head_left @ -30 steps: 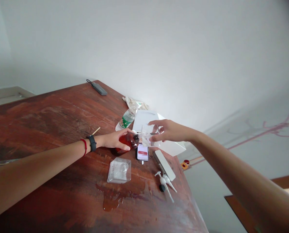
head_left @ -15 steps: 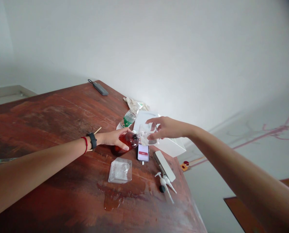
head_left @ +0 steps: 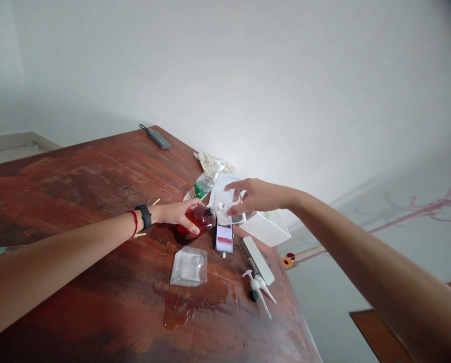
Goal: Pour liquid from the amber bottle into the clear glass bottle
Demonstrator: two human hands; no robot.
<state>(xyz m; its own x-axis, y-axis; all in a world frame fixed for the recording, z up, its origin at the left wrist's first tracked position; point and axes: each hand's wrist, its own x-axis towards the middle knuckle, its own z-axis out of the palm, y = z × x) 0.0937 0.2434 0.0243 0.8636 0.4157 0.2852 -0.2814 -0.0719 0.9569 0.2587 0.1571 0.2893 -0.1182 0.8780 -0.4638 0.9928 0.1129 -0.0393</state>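
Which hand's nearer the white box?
Right hand, holding a clear plastic cup, is just over the white box. Left hand, gripping an amber bottle, is farther away.

Overall light: soft, diffuse and moderately dim, from a source out of view.
Wall: pale and even, brightest just right of centre, greying toward the left.
Tabletop: muted, sinking into deep shade along the bottom edge, with a dull sheen low on the right.
Wet patch: faint glare only.
Shadow: soft and dark beneath the amber bottle.
Frame edges: strong wide-lens bowing and stretching, plus a dark vignette in the top right corner.
Focus: fair at centre, though the phone screen blurs into blocks.
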